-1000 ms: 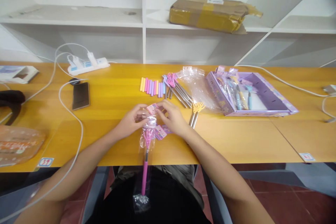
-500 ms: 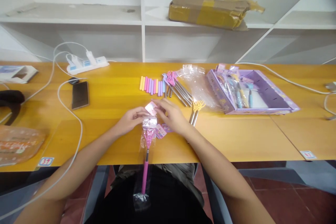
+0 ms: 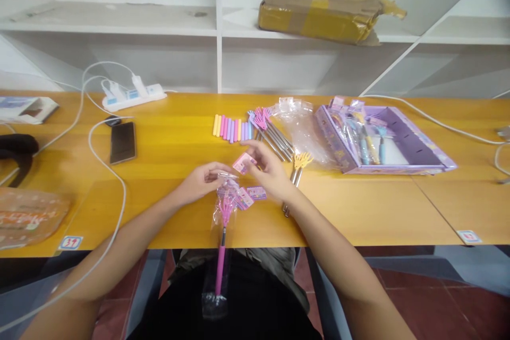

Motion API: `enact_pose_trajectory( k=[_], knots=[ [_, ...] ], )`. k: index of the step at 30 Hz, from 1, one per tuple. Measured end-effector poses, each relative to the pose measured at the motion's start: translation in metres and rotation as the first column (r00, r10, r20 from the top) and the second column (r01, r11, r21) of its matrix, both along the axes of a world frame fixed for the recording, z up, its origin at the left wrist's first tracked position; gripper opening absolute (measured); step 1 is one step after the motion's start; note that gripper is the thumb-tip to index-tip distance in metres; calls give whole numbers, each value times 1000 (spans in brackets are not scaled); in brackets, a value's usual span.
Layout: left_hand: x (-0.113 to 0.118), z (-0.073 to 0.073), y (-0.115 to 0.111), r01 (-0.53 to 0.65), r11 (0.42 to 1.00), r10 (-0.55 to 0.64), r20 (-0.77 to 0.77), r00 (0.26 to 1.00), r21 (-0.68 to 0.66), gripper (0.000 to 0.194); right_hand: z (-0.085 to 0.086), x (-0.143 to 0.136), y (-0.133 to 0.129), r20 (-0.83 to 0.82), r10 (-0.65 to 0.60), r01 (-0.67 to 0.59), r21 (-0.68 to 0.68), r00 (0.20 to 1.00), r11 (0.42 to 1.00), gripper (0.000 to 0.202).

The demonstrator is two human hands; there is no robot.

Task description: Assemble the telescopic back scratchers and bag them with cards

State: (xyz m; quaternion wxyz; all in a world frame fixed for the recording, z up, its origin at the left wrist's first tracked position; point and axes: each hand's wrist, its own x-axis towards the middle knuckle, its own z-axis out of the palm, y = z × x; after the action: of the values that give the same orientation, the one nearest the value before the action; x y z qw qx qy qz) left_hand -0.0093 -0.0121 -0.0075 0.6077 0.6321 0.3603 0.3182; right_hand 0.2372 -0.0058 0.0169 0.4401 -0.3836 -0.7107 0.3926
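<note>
My right hand pinches a small pink printed card above the table. My left hand is closed at the top of a clear plastic bag. Inside that bag lies a pink back scratcher, claw end toward my hands, its handle reaching past the table edge over my lap. More printed cards rest on the table just right of the bag's top. Two yellow claw heads on metal rods lie beside my right forearm.
Coloured handle sleeves sit in a row beyond my hands, with several claw rods and clear bags alongside. A purple display box holds bagged scratchers at right. A phone, power strip and white cable are left.
My right hand has moved the card right, away from the bag's top, and turned it so its printed side shows. My left hand stays at the bag.
</note>
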Motion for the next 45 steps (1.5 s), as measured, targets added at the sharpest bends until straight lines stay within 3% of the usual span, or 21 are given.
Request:
enact_pose_trajectory(
  k=[6, 13, 17, 20, 24, 35, 40, 45],
  knots=[
    [0, 2, 1, -41, 995, 46, 54, 997, -94, 36, -5, -2, 3, -93, 37, -42, -47, 995, 998, 15],
    [-1, 6, 1, 30, 977, 21, 237, 971, -210, 40, -19, -6, 5, -106, 47, -55, -76, 993, 996, 22],
    [-1, 6, 2, 8, 972, 55, 260, 964, -237, 43, -21, -8, 5, -25, 22, -22, 15, 999, 1000, 20],
    [-1, 5, 2, 15, 968, 54, 267, 962, -251, 43, -20, -8, 5, 81, -72, 62, 116, 994, 991, 10],
    [-2, 3, 3, 26, 964, 53, 285, 957, -266, 43, -19, -8, 4, 119, -145, 125, 160, 982, 979, 14],
    [-1, 1, 3, 56, 962, 42, 348, 937, -267, 41, -16, -5, 5, 233, -27, -48, 310, 972, 950, 9],
    [-2, -4, 4, -40, 955, 132, 297, 946, -295, 42, -13, -6, 1, 212, 12, -75, 292, 977, 954, 14],
    [-3, -4, 4, -47, 951, 143, 300, 943, -305, 44, -10, -5, -1, 193, 45, -99, 276, 980, 956, 19]
  ],
)
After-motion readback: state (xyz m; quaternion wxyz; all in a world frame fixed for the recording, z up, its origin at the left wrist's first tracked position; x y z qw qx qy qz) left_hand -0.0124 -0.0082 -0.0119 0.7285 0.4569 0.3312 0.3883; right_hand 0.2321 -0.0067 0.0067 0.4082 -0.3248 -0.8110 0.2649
